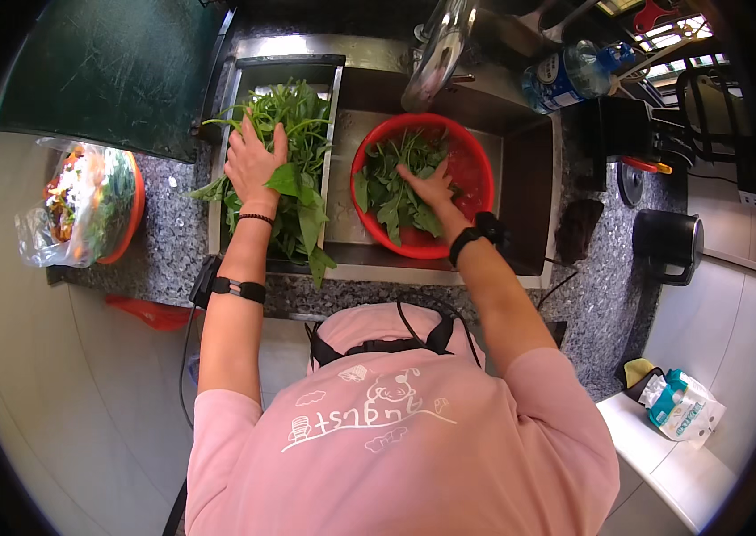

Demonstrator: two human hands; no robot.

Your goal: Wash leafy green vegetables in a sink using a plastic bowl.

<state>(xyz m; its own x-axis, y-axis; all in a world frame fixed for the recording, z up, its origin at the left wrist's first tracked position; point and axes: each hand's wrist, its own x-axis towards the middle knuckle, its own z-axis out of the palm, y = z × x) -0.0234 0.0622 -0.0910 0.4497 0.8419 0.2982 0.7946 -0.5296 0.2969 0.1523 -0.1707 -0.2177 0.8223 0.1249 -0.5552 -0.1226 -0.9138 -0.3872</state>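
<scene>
My left hand [255, 157] rests on a heap of leafy green vegetables [304, 110] in the left sink compartment, fingers and thumb apart. Long stems and broad leaves spill over that compartment's front rim. On the right, my right hand [430, 187] reaches into a red plastic basin [359, 151], its fingers spread against more leafy greens [385, 177]. The basin stands in the larger compartment of the steel sink [344, 231]. Some water seems to lie around the greens. Leaves hide part of what is under both hands.
A tall shiny faucet [435, 63] rises behind the basin. Left of the sink are a dark green board [106, 74] and a bagged orange-rimmed container [133, 214]. A plastic bottle [562, 77], a black kettle [666, 244] and a tissue pack [686, 409] are on the right.
</scene>
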